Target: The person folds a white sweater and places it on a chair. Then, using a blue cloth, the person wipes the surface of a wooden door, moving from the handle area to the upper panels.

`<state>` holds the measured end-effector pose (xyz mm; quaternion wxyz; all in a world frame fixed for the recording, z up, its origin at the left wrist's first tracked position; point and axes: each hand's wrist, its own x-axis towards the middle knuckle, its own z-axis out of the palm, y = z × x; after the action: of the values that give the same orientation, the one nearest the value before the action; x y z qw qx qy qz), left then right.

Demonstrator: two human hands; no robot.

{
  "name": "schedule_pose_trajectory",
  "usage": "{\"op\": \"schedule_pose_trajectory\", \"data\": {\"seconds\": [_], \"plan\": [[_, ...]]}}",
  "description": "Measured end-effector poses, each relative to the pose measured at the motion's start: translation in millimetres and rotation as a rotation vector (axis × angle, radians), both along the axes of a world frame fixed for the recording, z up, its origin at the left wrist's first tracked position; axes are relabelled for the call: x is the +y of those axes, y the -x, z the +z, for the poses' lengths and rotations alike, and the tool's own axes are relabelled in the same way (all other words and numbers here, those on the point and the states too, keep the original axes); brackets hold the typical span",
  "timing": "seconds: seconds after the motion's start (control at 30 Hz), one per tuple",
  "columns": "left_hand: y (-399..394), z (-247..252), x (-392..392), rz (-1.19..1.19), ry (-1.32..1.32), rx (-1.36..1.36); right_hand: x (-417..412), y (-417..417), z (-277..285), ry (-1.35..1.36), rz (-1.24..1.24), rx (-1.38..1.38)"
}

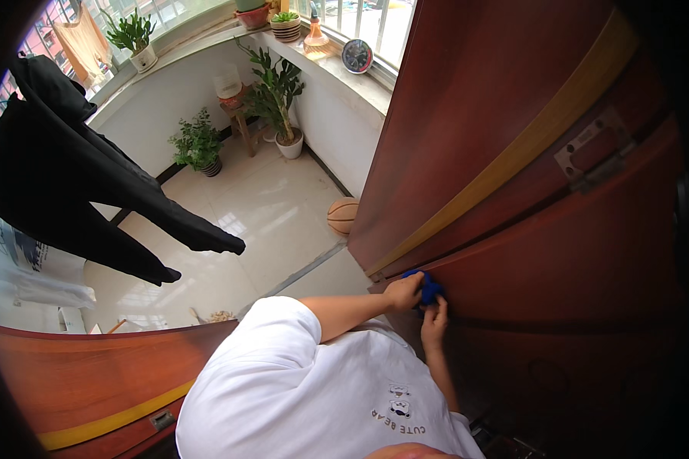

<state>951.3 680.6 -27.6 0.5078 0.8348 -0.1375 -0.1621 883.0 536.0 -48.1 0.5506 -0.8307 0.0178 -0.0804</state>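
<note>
A crumpled blue cloth (431,291) is bunched between my two hands, close against the lower part of a dark red wooden door (551,246). My left hand (405,292) reaches across from the left and grips the cloth's upper left side. Just below it, my right hand (434,322) has its fingers on the cloth's lower edge. Some of the fingers of both hands are hidden by the cloth and by the angle. Whether the cloth touches the door cannot be told.
Black trousers (92,166) hang at the left. A basketball (342,216) lies on the tiled floor (275,229) by the door frame (465,143). Potted plants (198,143) and a wooden stool (242,129) stand farther back. A round dial gauge (357,55) rests on the window ledge (344,74).
</note>
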Motion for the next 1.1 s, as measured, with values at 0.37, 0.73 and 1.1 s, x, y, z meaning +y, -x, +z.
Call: {"op": "schedule_pose_trajectory", "data": {"seconds": [0.37, 0.73, 1.1], "plan": [[11, 54, -22, 0.062, 0.424, -0.005, 6, 22, 81, -0.193, -0.11, -0.036], [10, 189, -32, -0.166, 0.755, -0.442, 6, 25, 169, -0.256, -0.296, -0.525], [8, 126, -30, -0.118, 0.539, -0.552, -11, 14, 88, -0.115, -0.204, -0.466]]}}
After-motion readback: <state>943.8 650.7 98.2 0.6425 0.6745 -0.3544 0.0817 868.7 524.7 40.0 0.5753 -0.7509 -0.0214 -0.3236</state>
